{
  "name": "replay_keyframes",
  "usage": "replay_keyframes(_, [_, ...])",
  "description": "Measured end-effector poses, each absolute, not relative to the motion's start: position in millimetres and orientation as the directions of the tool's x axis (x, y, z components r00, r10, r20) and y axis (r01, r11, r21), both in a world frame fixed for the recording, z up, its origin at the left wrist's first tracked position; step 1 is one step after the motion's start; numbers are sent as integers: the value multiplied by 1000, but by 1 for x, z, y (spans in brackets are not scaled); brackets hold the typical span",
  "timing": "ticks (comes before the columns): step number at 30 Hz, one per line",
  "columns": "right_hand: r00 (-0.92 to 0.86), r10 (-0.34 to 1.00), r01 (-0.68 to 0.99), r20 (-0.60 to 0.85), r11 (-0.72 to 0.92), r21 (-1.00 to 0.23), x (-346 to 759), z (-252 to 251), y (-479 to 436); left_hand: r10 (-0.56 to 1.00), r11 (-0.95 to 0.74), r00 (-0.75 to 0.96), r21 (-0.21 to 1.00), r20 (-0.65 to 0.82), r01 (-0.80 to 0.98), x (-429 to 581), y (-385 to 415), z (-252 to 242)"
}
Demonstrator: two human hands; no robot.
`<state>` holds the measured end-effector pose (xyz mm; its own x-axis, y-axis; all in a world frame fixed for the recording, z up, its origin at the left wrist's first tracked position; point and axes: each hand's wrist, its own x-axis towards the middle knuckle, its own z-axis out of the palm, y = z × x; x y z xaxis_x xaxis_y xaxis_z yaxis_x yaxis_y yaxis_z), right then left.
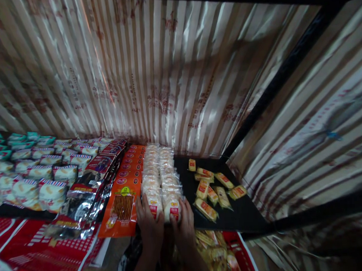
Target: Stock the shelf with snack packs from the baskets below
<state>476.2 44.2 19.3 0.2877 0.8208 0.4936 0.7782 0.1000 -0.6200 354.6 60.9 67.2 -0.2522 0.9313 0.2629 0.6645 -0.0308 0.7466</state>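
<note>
Two rows of clear-wrapped round white snacks [153, 181] run from the back of the black shelf [233, 213] to its front edge. My left hand [149, 222] rests on the front pack of the left row, fingers spread along its outer side. My right hand [184, 222] touches the front pack [172, 208] of the right row, with fingers on its right side and the thumb in front. Orange packets [120, 199] lie just left of my left hand. Several small yellow-wrapped snacks [206, 209] lie loosely to the right of my right hand.
Dark silvery packets [89, 176], white packs with striped tops [53, 194] and green packs [32, 137] fill the left. Red baskets [50, 251] stand below; one at the lower right holds yellow packs [217, 255]. Striped sheeting [165, 71] hangs behind, and a dark post [275, 82] slants at right.
</note>
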Motion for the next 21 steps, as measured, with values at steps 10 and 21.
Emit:
replay_keyframes(10, [404, 827, 608, 390, 76, -790, 480, 52, 45, 946, -44, -237, 816, 219, 576, 346, 68, 66])
replay_keyframes(21, [385, 923, 156, -17, -83, -984, 520, 76, 115, 980, 17, -182, 871, 84, 490, 325, 107, 72])
